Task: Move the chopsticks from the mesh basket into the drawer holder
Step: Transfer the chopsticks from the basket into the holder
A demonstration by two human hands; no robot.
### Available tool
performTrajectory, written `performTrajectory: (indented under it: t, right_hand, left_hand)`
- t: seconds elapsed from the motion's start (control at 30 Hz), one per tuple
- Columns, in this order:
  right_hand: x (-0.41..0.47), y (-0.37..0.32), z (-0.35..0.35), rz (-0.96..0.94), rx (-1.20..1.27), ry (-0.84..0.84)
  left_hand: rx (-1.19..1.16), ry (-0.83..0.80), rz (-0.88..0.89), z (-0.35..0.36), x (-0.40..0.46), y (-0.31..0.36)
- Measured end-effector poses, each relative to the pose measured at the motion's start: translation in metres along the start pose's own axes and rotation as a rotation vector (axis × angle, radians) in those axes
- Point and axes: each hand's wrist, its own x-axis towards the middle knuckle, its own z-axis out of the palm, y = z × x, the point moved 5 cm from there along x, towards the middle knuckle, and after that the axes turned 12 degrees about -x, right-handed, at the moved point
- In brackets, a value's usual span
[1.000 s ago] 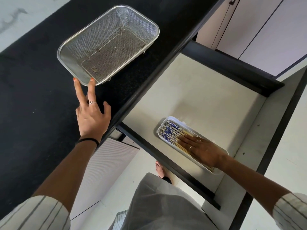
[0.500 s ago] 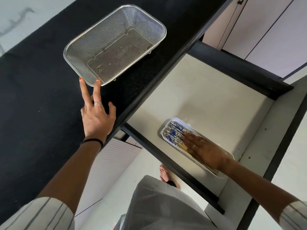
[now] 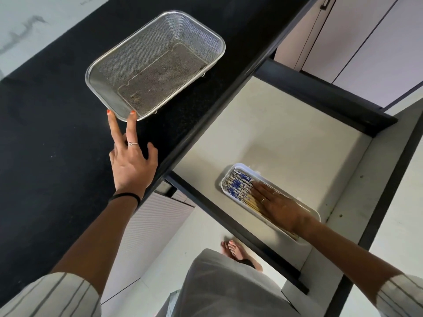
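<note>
Chopsticks (image 3: 240,186) lie in holder (image 3: 314,216), lower right; right hand (image 3: 278,208) flat, open on them. Left hand (image 3: 131,163) open, two fingers (image 3: 132,124) touching empty basket (image 3: 158,65), upper left. Risk: careless lift scatters sticks.

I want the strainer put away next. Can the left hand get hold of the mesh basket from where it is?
Probably yes: the left hand is open, with two fingertips already at the near rim of the empty mesh basket, and nothing lies between them on the counter.

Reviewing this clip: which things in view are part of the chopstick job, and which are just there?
Part of the job:
mesh basket, empty, left hand fingertips at its rim
chopsticks, lying in the holder
white holder in the open drawer
right hand, flat on the chopsticks

Just there:
black counter
cabinet doors
</note>
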Motion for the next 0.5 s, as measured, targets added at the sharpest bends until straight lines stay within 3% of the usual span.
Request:
performTrajectory:
  t: [0.4, 0.5]
  right_hand:
    - [-0.004, -0.004, 0.001, 0.042, -0.037, -0.072]
    - [-0.009, -0.005, -0.02, 0.001, 0.058, 0.098]
  left_hand:
    - [-0.003, 0.003, -0.003, 0.001, 0.0, -0.001]
    - [-0.008, 0.004, 0.008, 0.0, 0.0, 0.0]
